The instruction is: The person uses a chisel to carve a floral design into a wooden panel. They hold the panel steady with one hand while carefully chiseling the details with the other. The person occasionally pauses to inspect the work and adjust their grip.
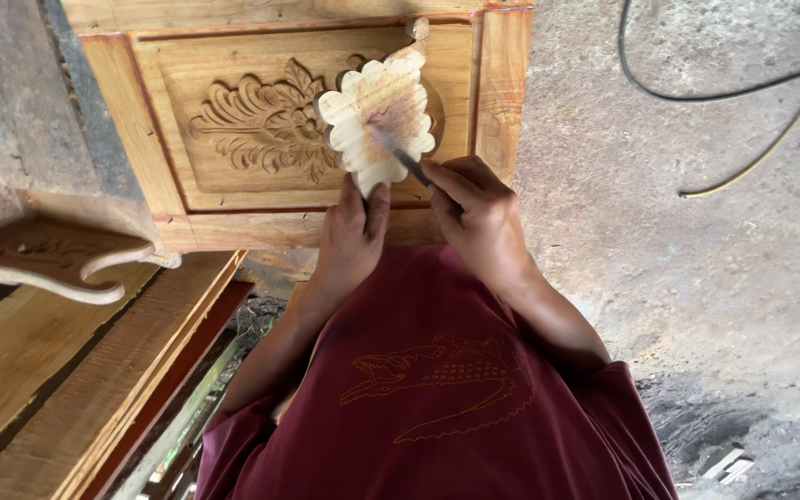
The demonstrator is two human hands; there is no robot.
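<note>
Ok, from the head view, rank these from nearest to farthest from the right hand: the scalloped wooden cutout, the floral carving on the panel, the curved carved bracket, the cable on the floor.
1. Scalloped wooden cutout: just above the right hand, under its tool tip.
2. Floral carving: on the panel, left of the cutout.
3. Cable: upper right, on the floor.
4. Curved carved bracket: far left.

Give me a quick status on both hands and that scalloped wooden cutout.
Left hand grips scalloped cutout from below. Right hand holds pencil-like tool, tip on its face. Carved panel behind; nothing blocking.
</note>
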